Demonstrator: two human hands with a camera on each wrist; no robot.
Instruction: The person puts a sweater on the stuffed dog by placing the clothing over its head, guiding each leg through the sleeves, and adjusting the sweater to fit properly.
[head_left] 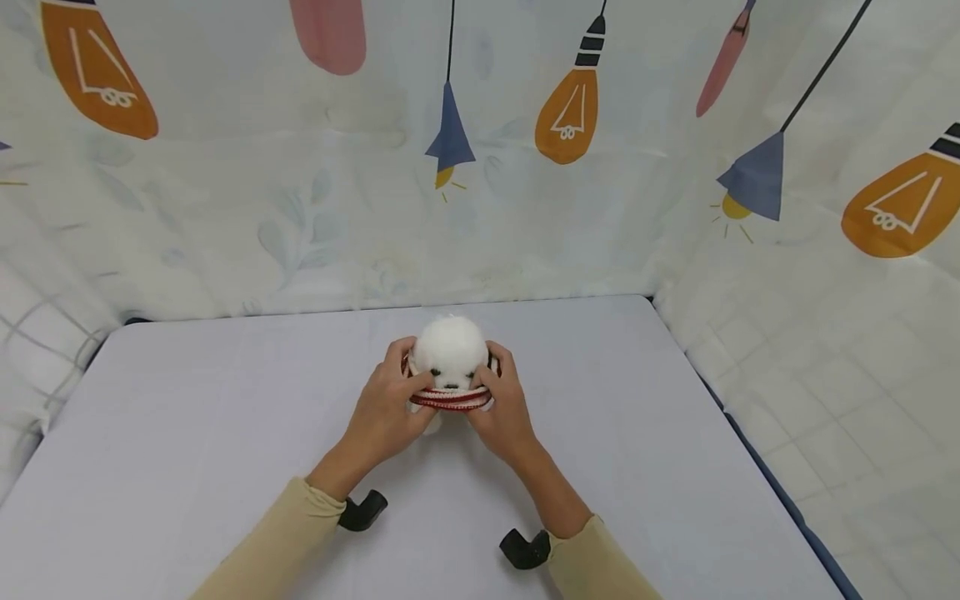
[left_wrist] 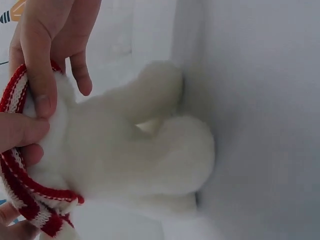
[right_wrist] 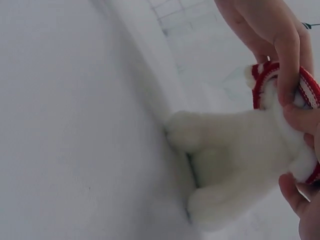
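A white plush animal toy [head_left: 451, 346] with dark eyes stands on its legs on the table, facing me. A red-and-white knitted band [head_left: 452, 400] runs below its face and up both sides of its head. My left hand [head_left: 386, 408] grips the band at one side, its thumb at the toy's cheek. My right hand [head_left: 506, 417] holds the opposite side the same way. In the left wrist view, thumb and fingers pinch the band's edge above the toy's white body [left_wrist: 115, 145]. The right wrist view shows its legs [right_wrist: 215, 205] touching the table. The toy's back is hidden.
The table [head_left: 225, 400] has a pale cover. Behind it hangs a curtain [head_left: 375, 208] printed with lamps and bulbs, which continues down the right side. A black curved piece [head_left: 363, 511] sits at the left wrist, another black piece [head_left: 524, 550] at the right.
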